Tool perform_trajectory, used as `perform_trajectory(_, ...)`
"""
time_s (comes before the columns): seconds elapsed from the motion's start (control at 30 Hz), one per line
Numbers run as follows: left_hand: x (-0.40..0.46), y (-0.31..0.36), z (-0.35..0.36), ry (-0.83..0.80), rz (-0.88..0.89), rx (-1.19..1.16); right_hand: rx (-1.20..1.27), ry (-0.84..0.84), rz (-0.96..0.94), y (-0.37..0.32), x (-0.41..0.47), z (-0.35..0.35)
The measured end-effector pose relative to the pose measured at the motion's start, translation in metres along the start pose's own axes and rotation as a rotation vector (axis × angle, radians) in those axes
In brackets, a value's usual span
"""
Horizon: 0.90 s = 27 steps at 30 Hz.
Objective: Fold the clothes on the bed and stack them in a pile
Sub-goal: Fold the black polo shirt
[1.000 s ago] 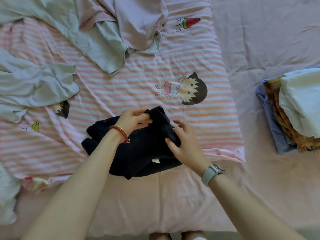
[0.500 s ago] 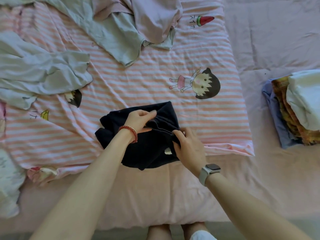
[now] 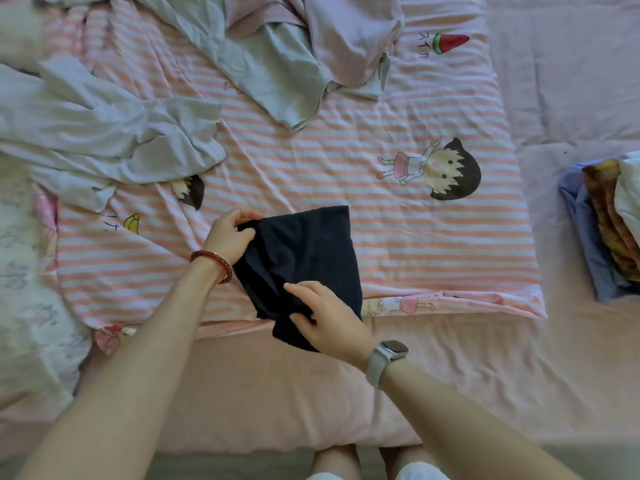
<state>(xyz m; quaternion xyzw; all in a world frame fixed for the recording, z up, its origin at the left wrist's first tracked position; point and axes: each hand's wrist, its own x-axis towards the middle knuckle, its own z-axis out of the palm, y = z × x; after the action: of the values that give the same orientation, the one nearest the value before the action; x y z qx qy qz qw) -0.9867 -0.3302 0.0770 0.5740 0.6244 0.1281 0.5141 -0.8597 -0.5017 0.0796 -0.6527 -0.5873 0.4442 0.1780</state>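
A dark navy garment [image 3: 304, 258] lies folded into a rough rectangle on the pink striped sheet [image 3: 415, 244] near the bed's front edge. My left hand [image 3: 230, 233], with a red bead bracelet at the wrist, pinches the garment's upper left corner. My right hand [image 3: 329, 320], with a grey watch at the wrist, grips the lower edge of the same garment. A pile of folded clothes [image 3: 606, 223] sits at the right edge: blue at the bottom, a yellow patterned piece, white on top.
Unfolded clothes lie at the back: a pale grey-green garment [image 3: 277, 74], a lilac one [image 3: 346, 32] over it, and a light grey one [image 3: 104, 133] at the left. A floral cloth [image 3: 27, 289] covers the left edge. Plain pink bedding [image 3: 519, 358] lies in front and right.
The navy garment has been folded smaller and smoothed into a flatter rectangle. My left hand moved to its upper left corner and my right hand shifted to its lower edge.
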Motion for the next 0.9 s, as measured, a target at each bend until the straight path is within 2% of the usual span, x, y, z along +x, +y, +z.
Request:
perform_trajectory(0.07, -0.002, -0.011, -0.002, 0.049, -0.067, 0.028, -0.033, 0.034, 0.027, 0.002, 0.003, 0.006)
perform_trajectory(0.2, -0.021, -0.032, 0.009, 0.190, -0.086, 0.036, -0.122, 0.257, 0.010, 0.007, -0.002, 0.002)
perform_trajectory(0.27, -0.030, -0.039, 0.018, 0.197, -0.090, 0.044, -0.228, 0.365, -0.023, 0.013, -0.005, 0.000)
perform_trajectory(0.3, -0.032, -0.040, 0.022, 0.196, -0.098, 0.069, -0.290, 0.363, -0.010, 0.016, -0.006, -0.001)
perform_trajectory(0.43, -0.025, -0.036, 0.032, 0.204, -0.153, 0.324, -0.509, 0.107, 0.009, 0.031, -0.013, 0.007)
perform_trajectory(0.57, -0.019, -0.037, 0.024, 0.319, -0.108, 0.213, -0.644, -0.080, 0.056, 0.047, -0.013, 0.007)
perform_trajectory(0.67, -0.023, -0.042, 0.008, 0.409, -0.115, 0.188, -0.583, -0.075, 0.014, 0.052, -0.014, 0.000)
perform_trajectory(0.73, -0.031, -0.044, 0.003, 0.481, -0.116, 0.203, -0.472, 0.002, -0.037, 0.049, -0.016, -0.004)
perform_trajectory(0.8, -0.045, -0.043, 0.006, 0.557, -0.017, 0.153, -0.363, 0.099, -0.019, 0.047, -0.019, -0.005)
perform_trajectory(0.87, -0.064, -0.041, 0.021, 0.534, 0.104, 0.107, -0.306, 0.162, 0.043, 0.044, -0.020, -0.004)
perform_trajectory(0.9, -0.073, -0.042, 0.032, 0.476, 0.104, 0.096, -0.294, 0.175, 0.073, 0.044, -0.020, -0.002)
